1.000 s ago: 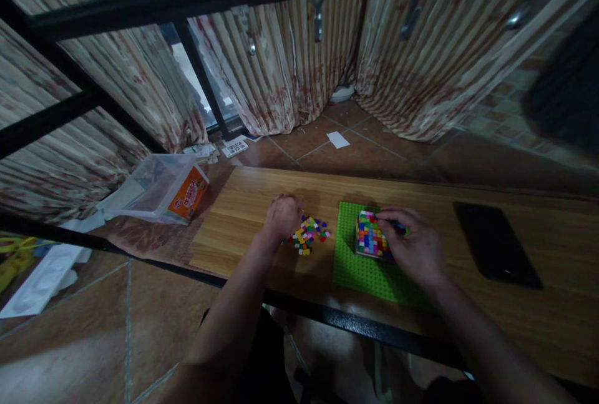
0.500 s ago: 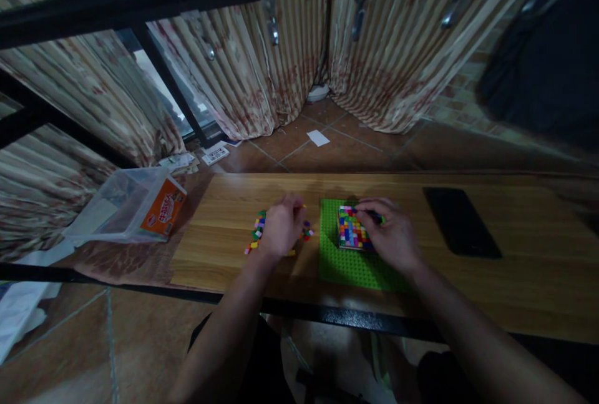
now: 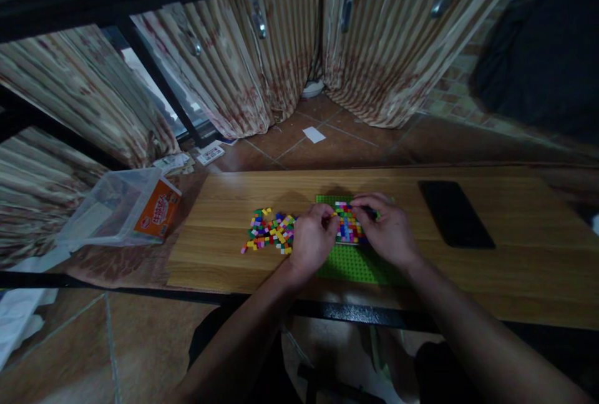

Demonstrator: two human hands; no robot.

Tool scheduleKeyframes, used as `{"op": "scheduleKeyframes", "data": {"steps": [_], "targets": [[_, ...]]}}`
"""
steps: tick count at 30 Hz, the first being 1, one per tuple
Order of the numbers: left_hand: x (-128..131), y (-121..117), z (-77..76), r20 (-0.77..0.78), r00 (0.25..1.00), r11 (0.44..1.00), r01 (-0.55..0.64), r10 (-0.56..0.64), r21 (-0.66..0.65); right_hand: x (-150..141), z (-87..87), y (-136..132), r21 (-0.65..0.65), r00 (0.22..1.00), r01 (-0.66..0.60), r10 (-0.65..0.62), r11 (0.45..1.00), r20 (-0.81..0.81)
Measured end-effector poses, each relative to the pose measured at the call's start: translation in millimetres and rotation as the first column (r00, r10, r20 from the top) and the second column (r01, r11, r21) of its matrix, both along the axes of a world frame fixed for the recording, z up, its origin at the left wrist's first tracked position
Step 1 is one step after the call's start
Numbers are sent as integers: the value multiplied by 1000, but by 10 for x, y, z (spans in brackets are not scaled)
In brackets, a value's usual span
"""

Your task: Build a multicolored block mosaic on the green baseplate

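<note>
A green studded baseplate (image 3: 349, 265) lies on the wooden table (image 3: 468, 279). On it stands a square block of many-coloured small bricks (image 3: 347, 226). My left hand (image 3: 312, 238) is closed in a pinch at the block's left edge; what it holds is too small to make out. My right hand (image 3: 388, 229) is curled round the block's right side and far edge, gripping it. A loose heap of coloured small bricks (image 3: 270, 231) lies on the table just left of my left hand.
A black phone (image 3: 453, 213) lies face down at the right of the table. A clear plastic box with an orange label (image 3: 126, 207) sits at the left on a patterned cloth. Curtains and a black metal frame stand behind; tiled floor below.
My left hand left the loose brick heap and moved right to the block's left edge. My right hand stayed on the block. The view shifted, with the heap now uncovered.
</note>
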State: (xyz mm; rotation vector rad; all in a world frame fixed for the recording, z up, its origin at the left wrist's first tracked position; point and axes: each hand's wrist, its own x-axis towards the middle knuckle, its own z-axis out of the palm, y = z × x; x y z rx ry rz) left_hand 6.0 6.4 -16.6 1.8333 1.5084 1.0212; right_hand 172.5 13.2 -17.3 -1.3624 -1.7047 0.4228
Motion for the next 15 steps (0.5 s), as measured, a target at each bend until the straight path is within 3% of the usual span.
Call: {"op": "scheduleKeyframes", "data": {"steps": [8,15], "targets": [[50,59,-136,208,977,997,65,-54,-42,1,8,-7,-7,1000,-13,13,1000,12],[36,76,-105,271,960,993,98,-77,-66,9,-9,-6,10,1000,-20,19,1000,20]]}}
